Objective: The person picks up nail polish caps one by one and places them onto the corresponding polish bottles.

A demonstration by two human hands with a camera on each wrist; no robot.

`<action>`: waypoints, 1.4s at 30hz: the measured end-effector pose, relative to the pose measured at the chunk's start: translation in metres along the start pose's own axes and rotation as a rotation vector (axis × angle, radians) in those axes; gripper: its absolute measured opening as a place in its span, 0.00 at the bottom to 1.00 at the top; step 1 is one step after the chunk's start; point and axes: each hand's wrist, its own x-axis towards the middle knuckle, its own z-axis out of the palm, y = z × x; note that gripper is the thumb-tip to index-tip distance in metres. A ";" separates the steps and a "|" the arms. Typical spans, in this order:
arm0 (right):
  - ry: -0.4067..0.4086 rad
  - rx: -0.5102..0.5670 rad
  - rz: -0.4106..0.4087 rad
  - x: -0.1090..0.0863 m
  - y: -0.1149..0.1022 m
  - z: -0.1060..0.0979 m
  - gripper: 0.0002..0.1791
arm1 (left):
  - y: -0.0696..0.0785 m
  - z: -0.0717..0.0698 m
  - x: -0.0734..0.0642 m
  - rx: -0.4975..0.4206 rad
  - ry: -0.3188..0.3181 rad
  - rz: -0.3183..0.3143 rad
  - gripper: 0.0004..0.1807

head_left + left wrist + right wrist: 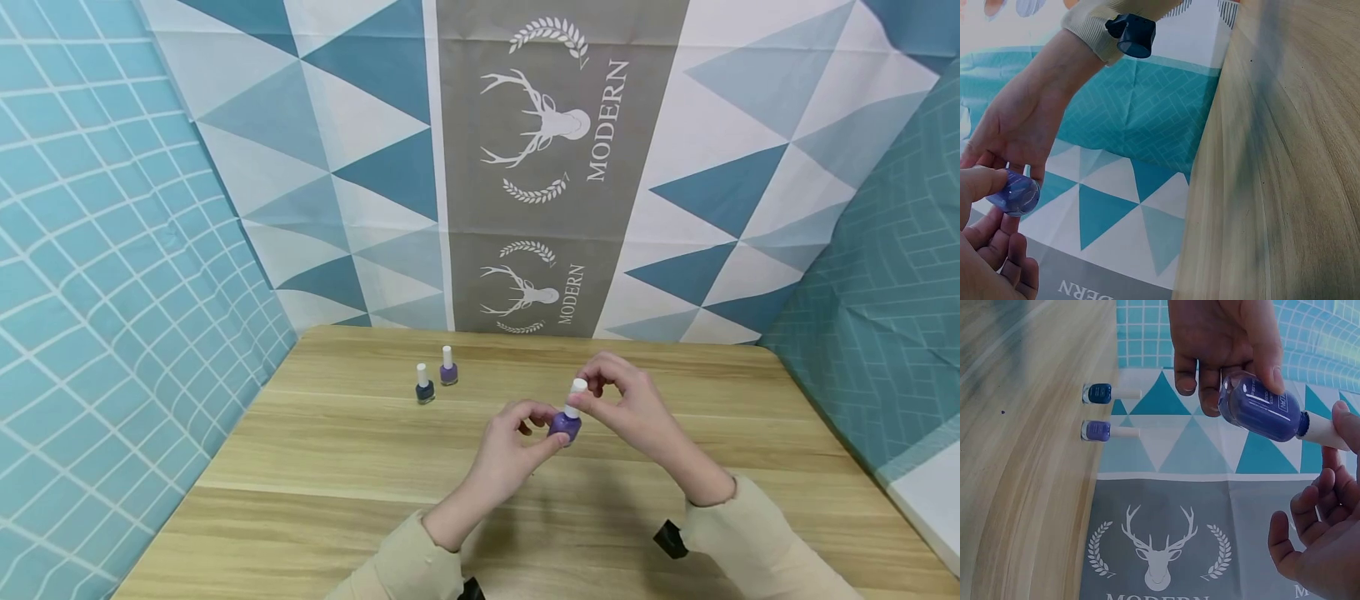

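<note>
A purple nail polish bottle (566, 424) with a white cap (576, 398) is held above the table between both hands. My left hand (513, 450) pinches its glass body between thumb and fingers. On the cap, my right hand (630, 408) has a thumb-and-finger grip. The right wrist view shows the bottle (1263, 409) tilted, the cap (1324, 430) still at its neck and a label partly under the left thumb. From the left wrist, the bottle's glass base (1019, 194) faces the camera and the cap is mostly hidden.
Two more nail polish bottles stand upright farther back on the wooden table (337, 467), left of the hands: a dark teal one (425, 390) and a purple one (448, 372). A patterned cloth (375, 167) hangs behind the table, with blue sheeting (97, 250) on the left.
</note>
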 end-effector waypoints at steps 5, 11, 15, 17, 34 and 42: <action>-0.029 0.004 0.037 -0.002 0.016 0.003 0.11 | 0.000 0.000 0.000 0.001 -0.005 0.001 0.12; -0.093 0.077 -0.094 -0.004 0.019 -0.001 0.19 | 0.002 -0.003 -0.001 0.005 -0.028 0.012 0.13; -0.162 0.102 -0.170 -0.004 0.017 -0.004 0.21 | 0.002 -0.004 -0.002 0.009 -0.041 0.024 0.13; -0.190 0.106 -0.179 -0.004 0.016 -0.005 0.21 | 0.001 -0.004 -0.002 0.007 -0.045 0.027 0.13; -0.186 0.052 -0.189 -0.004 0.016 -0.007 0.16 | -0.001 -0.006 -0.004 -0.036 -0.058 -0.019 0.13; -0.157 0.044 -0.160 -0.005 0.014 -0.007 0.14 | -0.001 -0.006 -0.004 -0.032 -0.051 -0.007 0.13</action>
